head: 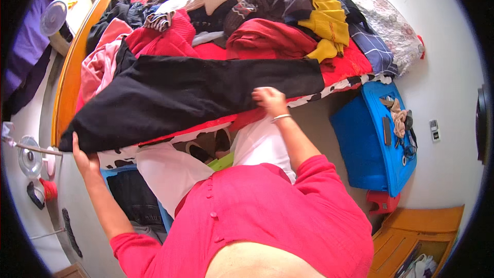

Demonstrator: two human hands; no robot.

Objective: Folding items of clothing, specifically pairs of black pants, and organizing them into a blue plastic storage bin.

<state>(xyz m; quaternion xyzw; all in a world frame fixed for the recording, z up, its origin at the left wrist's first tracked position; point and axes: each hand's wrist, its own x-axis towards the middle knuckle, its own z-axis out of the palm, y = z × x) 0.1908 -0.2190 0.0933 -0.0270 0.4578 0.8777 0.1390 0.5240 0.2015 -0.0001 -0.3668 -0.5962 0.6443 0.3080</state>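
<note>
A pair of black trousers (pixel 185 85), folded lengthwise, lies across the front of the bed. At its lower left corner my left hand (pixel 85 158) holds the cloth, thumb along the edge and the other fingers mostly hidden. My right hand (pixel 271 99), with a bangle at the wrist, is over the lower edge of the trousers towards the right end. Its fingers are bent and blurred; whether they pinch cloth cannot be made out. Behind the trousers are a pink garment (pixel 102 60), a red knit garment (pixel 166 38) and a bunched red cloth (pixel 270 36).
A clothes heap covers the bed's far side, with a yellow knit garment (pixel 328 19) on the right. A wooden bed board (pixel 73 65) borders the left. To the right stands a blue plastic bin (pixel 359 135) with small items on its lid. An open blue container (pixel 131 197) holds dark clothing below.
</note>
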